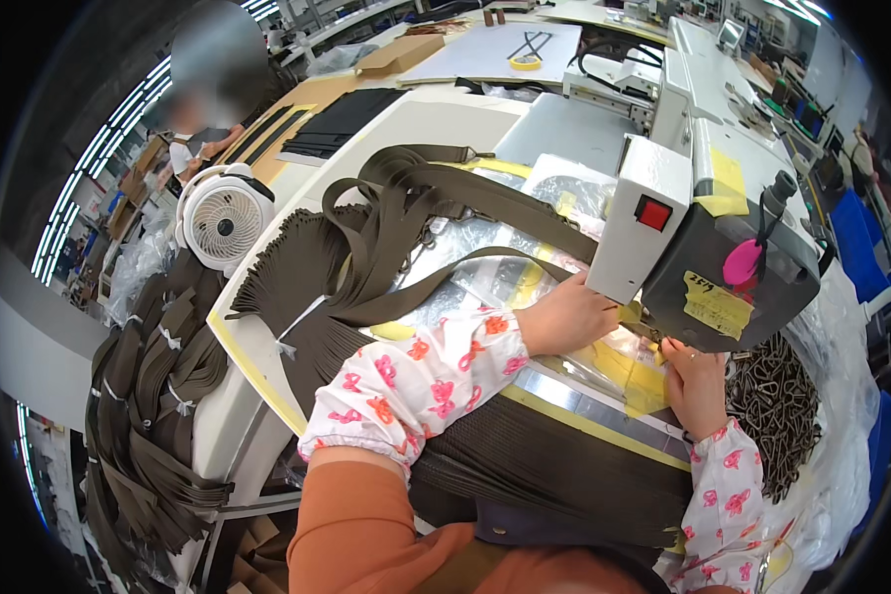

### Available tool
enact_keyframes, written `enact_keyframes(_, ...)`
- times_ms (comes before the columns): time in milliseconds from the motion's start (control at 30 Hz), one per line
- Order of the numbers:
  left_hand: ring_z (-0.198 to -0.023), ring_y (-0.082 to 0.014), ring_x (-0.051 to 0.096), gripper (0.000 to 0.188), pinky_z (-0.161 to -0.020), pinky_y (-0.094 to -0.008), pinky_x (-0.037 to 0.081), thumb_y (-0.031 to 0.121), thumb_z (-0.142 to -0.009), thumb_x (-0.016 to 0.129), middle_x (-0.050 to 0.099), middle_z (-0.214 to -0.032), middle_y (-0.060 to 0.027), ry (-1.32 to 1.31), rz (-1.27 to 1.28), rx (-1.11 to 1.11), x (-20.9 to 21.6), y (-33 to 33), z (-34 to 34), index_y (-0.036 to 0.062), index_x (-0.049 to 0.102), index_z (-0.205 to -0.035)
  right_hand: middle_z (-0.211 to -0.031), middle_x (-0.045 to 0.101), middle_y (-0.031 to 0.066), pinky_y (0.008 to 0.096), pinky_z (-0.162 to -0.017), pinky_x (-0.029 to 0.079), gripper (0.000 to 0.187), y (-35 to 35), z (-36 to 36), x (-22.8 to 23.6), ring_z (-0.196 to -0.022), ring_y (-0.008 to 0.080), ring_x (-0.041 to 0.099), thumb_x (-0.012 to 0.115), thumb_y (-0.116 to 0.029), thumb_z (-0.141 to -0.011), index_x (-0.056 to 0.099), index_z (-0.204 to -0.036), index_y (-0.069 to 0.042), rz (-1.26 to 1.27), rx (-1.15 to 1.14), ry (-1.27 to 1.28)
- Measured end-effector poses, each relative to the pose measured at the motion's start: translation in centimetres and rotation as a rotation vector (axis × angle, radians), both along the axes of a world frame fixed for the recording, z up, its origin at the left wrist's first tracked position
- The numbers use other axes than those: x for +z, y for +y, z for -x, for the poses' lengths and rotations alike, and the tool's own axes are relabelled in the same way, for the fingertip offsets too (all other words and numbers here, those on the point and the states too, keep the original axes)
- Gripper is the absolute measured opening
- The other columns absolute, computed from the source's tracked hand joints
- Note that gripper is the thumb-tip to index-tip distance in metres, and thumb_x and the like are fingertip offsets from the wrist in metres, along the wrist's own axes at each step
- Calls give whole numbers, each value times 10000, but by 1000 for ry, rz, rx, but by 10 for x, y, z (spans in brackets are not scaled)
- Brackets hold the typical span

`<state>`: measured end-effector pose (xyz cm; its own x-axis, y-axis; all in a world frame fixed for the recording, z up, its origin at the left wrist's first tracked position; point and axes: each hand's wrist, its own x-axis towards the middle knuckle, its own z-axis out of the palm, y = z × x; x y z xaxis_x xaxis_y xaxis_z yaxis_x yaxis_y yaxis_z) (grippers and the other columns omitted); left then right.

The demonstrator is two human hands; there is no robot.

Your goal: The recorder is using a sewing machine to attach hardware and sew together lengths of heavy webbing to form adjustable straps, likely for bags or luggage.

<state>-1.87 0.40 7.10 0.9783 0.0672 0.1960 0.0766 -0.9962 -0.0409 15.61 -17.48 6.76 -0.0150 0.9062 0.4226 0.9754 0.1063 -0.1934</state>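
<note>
My left hand is closed beneath the white front box of a sewing machine, fingers bent on a dark olive webbing strap that runs in from the left. My right hand pinches a small metal fitting under the dark machine head; its exact shape is hard to make out. Both hands are close together, and the stitching spot is hidden by the machine. Many folded straps lie fanned out at the left, some with metal hooks on their ends. More straps hang across my lap.
A heap of metal hooks lies right of my right hand, beside clear plastic sheeting. Tied strap bundles hang at the left below a white fan. Another person stands at the far left. Yellow-handled scissors lie on the far table.
</note>
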Motion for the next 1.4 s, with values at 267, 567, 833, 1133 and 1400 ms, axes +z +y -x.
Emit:
enact_keyframes(267,-808,-347,599,313,-729,-418,462,300,-882,488,640,-870,-159,-329,244,531,26,58,85,31,647,-885,-967,636,78,456,-943,336,219,-6,-4,4,-952,261,552,652,-109,-694,636,-894,-21,6,21,-203)
enact_keyframes(567,-667,-65,499,313,-615,-217,411,310,-889,557,582,-751,5,-31,1203,585,23,90,109,6,624,-851,-1067,557,173,373,-770,484,353,2,-12,-8,-916,292,559,670,-134,-680,547,-962,40,47,177,-348)
enact_keyframes(833,-656,-263,609,132,-585,-369,460,173,-784,628,620,-681,-129,-77,469,528,17,117,106,44,620,-807,-828,572,129,368,-565,475,163,21,20,-14,-746,272,579,558,-132,-751,562,-879,-31,-117,260,-190)
enact_keyframes(1133,-780,-363,623,219,-646,-467,483,213,-877,467,648,-829,-175,-252,-153,1169,-18,207,153,132,615,-1015,-801,483,76,298,-635,437,120,123,99,-27,-796,197,512,541,-124,-708,513,-783,-34,-146,192,-305)
enact_keyframes(1400,-924,-348,563,336,-785,-415,467,88,-829,517,553,-1106,-151,-301,-540,810,10,187,163,68,491,-1164,-901,547,119,391,-711,457,239,4,61,25,-826,296,551,585,-238,-825,534,-939,-33,485,451,275)
